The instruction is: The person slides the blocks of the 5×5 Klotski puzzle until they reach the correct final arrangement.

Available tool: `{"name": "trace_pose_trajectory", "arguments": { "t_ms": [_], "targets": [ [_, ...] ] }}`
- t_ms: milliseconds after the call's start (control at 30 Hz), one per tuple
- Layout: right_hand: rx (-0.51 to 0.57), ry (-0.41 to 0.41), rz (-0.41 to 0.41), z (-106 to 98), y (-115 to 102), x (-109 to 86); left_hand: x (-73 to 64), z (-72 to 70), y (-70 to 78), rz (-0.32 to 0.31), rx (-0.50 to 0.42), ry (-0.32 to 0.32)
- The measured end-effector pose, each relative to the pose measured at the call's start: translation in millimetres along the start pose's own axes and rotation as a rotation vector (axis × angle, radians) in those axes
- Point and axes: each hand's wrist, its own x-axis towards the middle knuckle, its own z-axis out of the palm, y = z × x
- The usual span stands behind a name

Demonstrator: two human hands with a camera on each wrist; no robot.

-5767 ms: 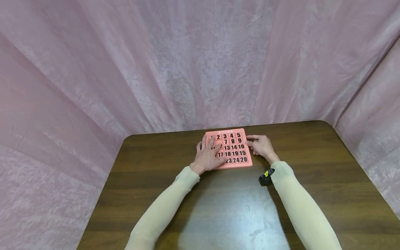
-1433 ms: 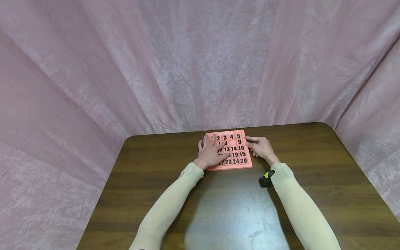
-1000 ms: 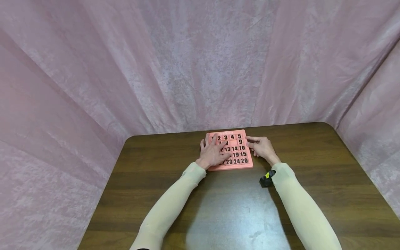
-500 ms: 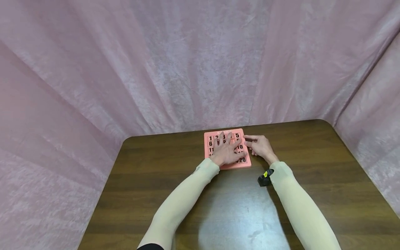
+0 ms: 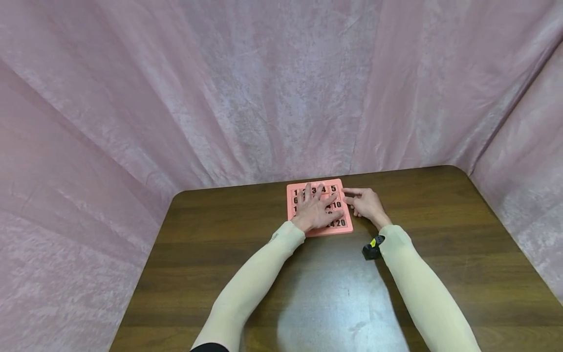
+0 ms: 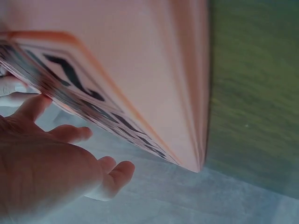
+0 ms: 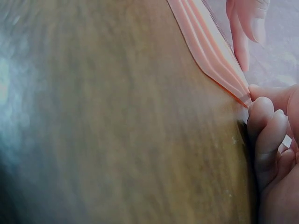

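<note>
A pink number slide puzzle (image 5: pixel 345 226) lies near the table's far edge in the head view, its black-numbered tiles in rows. My left hand (image 5: pixel 313 214) is spread over its middle, fingertips on the upper rows and thumb towards the right side. Several tiles are hidden beneath it; 1, 5, 10 and 20 show. At the right edge of the puzzle, my right hand (image 5: pixel 368 204) holds the frame with thumb and index finger, the other fingers curled under. In the left wrist view a tile marked 1 (image 6: pixel 74 77) appears close up, with the fingers beside the board.
The brown wooden table (image 5: pixel 211 230) has a bright glare patch in front of the puzzle. Pink velvet curtains (image 5: pixel 281 98) hang behind and at both sides. A black device (image 5: pixel 372 248) with a yellow mark sits at my right wrist.
My left hand has shifted right across the puzzle, uncovering the left column. Earlier, tiles 7 and 8 moved left in the second row. The right hand stays at the edge.
</note>
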Motion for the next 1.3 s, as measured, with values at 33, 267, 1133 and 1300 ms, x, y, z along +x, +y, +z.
{"name": "trace_pose_trajectory", "arguments": {
  "t_ms": [33, 267, 1133, 1300],
  "targets": [
    [0.000, -0.003, 0.001, 0, 0, -0.5, -0.6, 0.0, -1.1, 0.001, 0.002, 0.000],
    [0.000, 0.000, 0.000, 0, -2, -1.7, -3.9, -0.6, -8.6, -0.015, -0.001, -0.004],
    [-0.006, -0.003, 0.027, 1, -2, -0.9, -14.2, -2.3, -24.8, -0.025, -0.039, 0.032],
    [-0.002, -0.006, 0.029, 0, -2, -0.3, -13.0, -3.3, -25.5, -0.035, -0.064, 0.036]
  ]
}}
